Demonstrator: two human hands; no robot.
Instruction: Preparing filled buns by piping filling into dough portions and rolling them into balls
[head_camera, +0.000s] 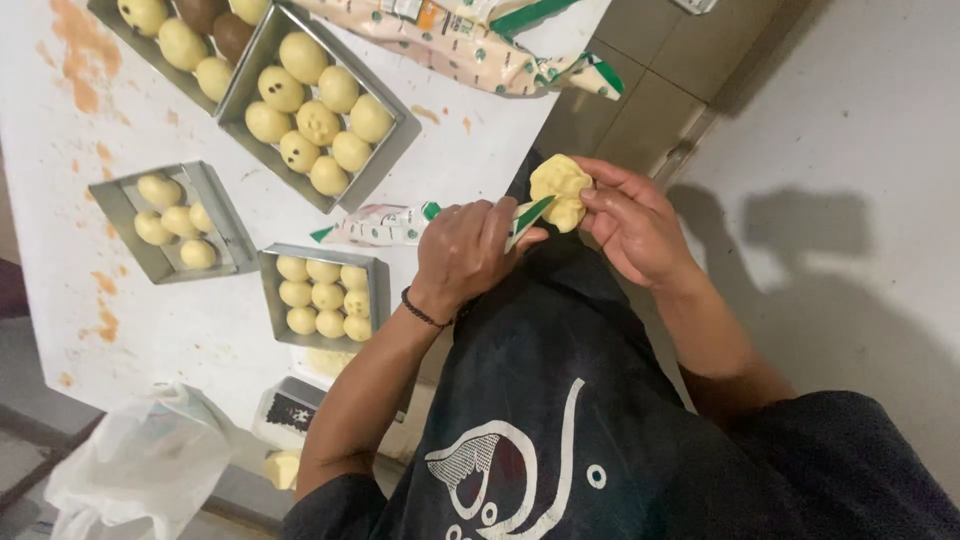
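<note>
Pinching the soft, easily dented dough piece by its edge, the right hand steadies it lightly while the left hand grips a piping bag, its tip at the dough.

Dough piece: pale yellow, soft, lumpy, flattened and opened at middle; pinched at right edge between right hand fingers, held in air past tabletop edge, above dark apron. Piping bag: white with green print, green tip touching dough; gripped in left hand, tail trailing onto tabletop.
</note>
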